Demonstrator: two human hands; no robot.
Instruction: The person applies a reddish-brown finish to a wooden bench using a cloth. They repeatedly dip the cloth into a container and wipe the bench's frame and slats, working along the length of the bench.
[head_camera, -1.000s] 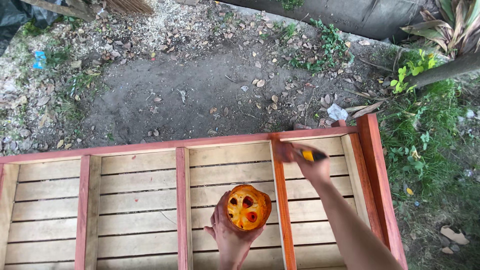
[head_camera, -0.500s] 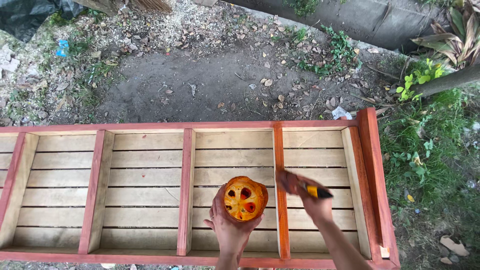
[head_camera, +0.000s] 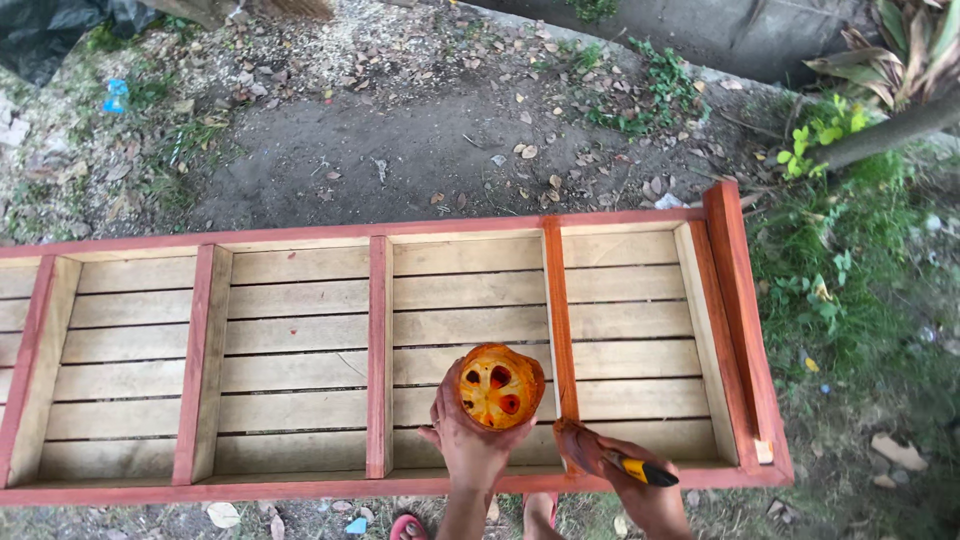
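Orange fruit (head_camera: 498, 387) and hands lowered nearer.

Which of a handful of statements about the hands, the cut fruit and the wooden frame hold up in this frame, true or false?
1. The left hand holds an orange fruit half with its cut face up. True.
2. The right hand is empty. False: it grips a yellow-handled tool.
3. The wooden frame has red-painted dividers and pale slats. True.
4. The fruit half lies on the slats, untouched. False: the left hand cups it from below.
5. The frame stands on a tiled indoor floor. False: bare soil with dry leaves lies beyond it.
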